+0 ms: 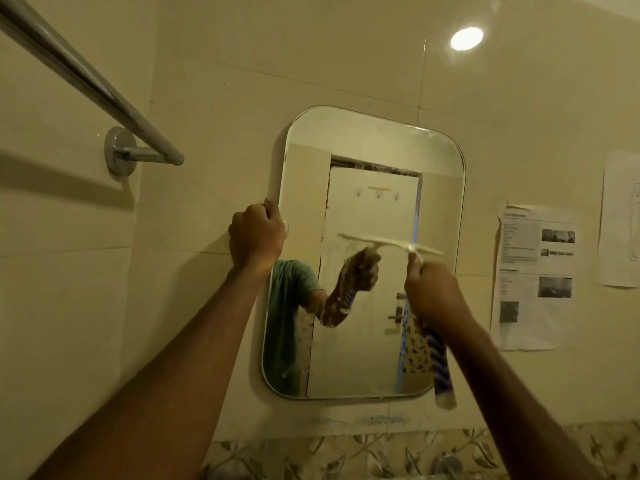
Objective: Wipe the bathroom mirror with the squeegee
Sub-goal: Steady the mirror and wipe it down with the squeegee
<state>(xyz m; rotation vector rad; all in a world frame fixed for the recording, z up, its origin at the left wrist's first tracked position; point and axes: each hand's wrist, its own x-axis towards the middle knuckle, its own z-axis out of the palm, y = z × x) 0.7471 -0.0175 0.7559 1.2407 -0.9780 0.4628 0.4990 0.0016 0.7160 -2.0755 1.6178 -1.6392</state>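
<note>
Cream tiles (pixel 207 98) around my mirror (pixel 363 150), white squeegee (pixel 391 244) at its centre, blue-and-white striped cloth (pixel 441 368) at five o'clock, leaf-patterned border (pixel 346 452) at six, chrome rail (pixel 86 77) at ten.

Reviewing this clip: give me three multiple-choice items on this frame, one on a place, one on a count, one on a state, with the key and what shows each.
1. Where is the left hand?
A. On the mirror's left edge
B. On the towel bar
C. On the squeegee

2. How many paper sheets hang on the wall right of the mirror?
A. None
B. Two
C. Four

3. What is the right hand doing?
A. Hanging open
B. Pressing a paper
C. Closed on the squeegee handle, blade against the glass

Key: 1 A, the fingers curl over the mirror's left rim, away from the towel bar. 2 B, a printed sheet and a paler sheet. 3 C, the grip wraps the squeegee, blade across the mirror's middle.
</note>
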